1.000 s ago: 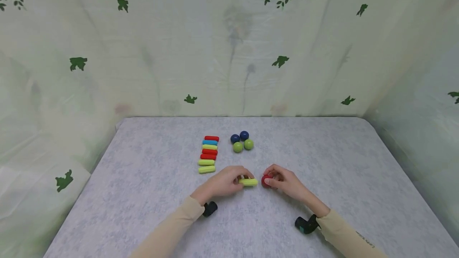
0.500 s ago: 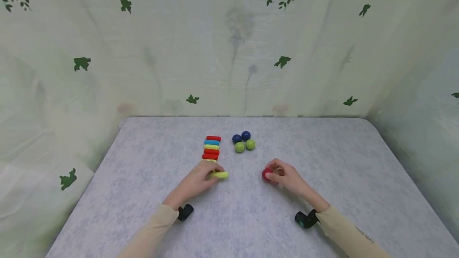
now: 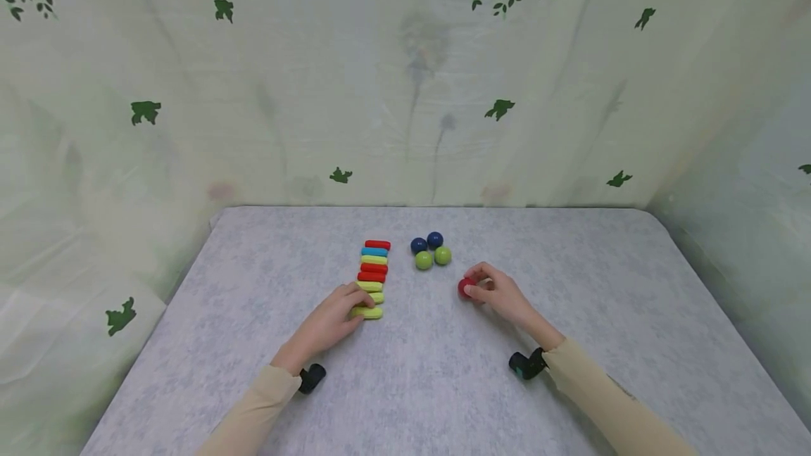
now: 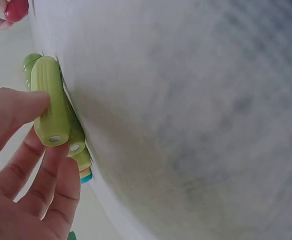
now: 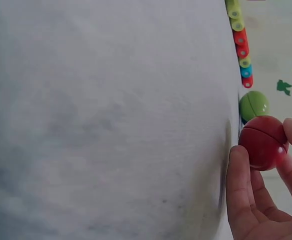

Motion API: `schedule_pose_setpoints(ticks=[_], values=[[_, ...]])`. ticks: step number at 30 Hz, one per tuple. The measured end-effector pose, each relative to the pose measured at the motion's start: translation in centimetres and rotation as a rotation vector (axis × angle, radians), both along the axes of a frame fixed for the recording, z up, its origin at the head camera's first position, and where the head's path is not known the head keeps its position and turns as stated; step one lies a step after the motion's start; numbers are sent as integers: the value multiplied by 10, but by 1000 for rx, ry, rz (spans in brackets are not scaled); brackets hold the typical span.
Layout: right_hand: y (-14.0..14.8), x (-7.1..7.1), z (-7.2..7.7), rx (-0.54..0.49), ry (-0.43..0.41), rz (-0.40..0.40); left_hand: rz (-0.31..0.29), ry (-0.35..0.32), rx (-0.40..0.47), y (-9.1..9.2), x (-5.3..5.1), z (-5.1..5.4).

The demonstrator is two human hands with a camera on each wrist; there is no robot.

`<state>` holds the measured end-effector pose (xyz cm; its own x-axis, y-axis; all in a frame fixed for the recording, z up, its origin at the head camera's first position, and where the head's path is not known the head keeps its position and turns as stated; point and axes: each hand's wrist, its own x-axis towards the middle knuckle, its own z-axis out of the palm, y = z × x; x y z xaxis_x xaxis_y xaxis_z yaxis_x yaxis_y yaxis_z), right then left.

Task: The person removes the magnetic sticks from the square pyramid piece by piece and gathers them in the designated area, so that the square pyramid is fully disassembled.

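Observation:
My left hand (image 3: 332,317) pinches a yellow-green stick (image 4: 51,107) with a small metal disc in its end. It is at the near end of a row of coloured sticks (image 3: 372,268) in red, blue and yellow-green, lying side by side. To the right, my right hand (image 3: 507,297) holds a red ball (image 5: 263,142) between thumb and fingers, low over the table; whether it touches the cloth I cannot tell. Beyond the red ball, two green balls (image 3: 423,260) and two dark blue balls (image 3: 434,239) sit in a small cluster right of the row.
A grey mottled cloth covers the table (image 3: 431,385). A pale curtain (image 3: 355,90) with leaf prints hangs along the back edge and both sides. Each wrist wears a black camera (image 3: 312,378).
My left hand has moved left with the yellow-green stick, from beside the red ball to the row's near end. My right hand has carried the red ball slightly away from me, towards the cluster.

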<state>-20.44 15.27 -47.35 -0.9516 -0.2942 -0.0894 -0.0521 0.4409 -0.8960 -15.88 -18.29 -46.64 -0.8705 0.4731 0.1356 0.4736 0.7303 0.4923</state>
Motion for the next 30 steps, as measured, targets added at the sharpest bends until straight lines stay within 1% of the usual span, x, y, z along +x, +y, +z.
schedule_pose_setpoints(ticks=[4,7,12,18,20,25,30], values=[[-6,-8,2,11,-2,-12,23,12,-22,2,-1,0],[-11,-14,4,38,-7,-24,43,14,-36,4,-2,-1],[-18,-23,6,64,-16,-33,80,17,-33,6,-3,0],[-25,-34,4,82,-5,-57,120,25,-31,7,-3,0],[-28,-36,3,84,0,-58,131,25,-39,6,-4,-1],[-32,-38,1,92,12,-61,159,23,-25,7,-5,-2],[-31,-38,3,88,23,-60,162,39,12,7,-6,0]])
